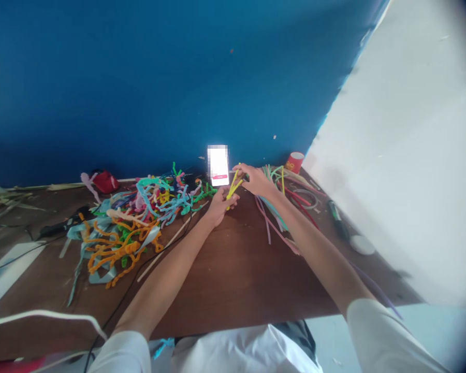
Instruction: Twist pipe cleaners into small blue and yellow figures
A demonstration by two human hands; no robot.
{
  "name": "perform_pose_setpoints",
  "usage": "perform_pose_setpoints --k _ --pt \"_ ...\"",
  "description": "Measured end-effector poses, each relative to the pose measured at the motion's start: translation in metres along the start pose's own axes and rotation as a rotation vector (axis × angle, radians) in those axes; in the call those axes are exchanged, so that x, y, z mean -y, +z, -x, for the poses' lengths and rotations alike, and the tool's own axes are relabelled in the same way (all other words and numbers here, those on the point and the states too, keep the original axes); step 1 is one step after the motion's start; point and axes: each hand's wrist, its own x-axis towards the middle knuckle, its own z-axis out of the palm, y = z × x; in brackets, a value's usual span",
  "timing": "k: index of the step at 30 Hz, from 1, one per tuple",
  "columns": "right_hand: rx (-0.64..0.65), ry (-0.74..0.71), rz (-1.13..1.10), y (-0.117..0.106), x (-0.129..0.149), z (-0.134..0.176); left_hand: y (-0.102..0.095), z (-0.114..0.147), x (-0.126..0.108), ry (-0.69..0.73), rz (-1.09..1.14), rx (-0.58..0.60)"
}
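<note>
Between my hands is a yellow pipe cleaner (233,189), bent so that two prongs point up and away from me. My left hand (219,206) pinches its lower end. The fingers of my right hand (252,178) close on the upper part near the prong tips. Both hands are raised over the brown table (233,269), just in front of a lit phone (219,168) propped against the blue wall. Close to my left hand lies a tangled heap of colored pipe cleaners (163,199). Loose straight pipe cleaners (270,220) lie under my right forearm.
A red paper cup (295,162) stands in the right back corner, near a white wall. A dark green tube (336,217) and a white round object (362,245) lie at right. On the left are a black glue gun (64,223), a red pouch (105,181) and cables.
</note>
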Motion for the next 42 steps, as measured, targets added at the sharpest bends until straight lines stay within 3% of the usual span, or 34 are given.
perform_pose_setpoints --k 13,27,42 --pt "-0.005 -0.009 -0.044 0.0040 -0.0005 0.0000 0.0035 -0.0016 -0.0055 -0.069 0.123 -0.171" --pt "-0.021 0.025 0.066 0.0035 -0.0021 0.0001 -0.0021 -0.0041 -0.0017 -0.037 0.169 -0.117" --pt "-0.010 0.028 0.002 0.0034 -0.0059 0.0005 -0.0041 -0.0048 -0.0013 -0.061 0.217 -0.146"
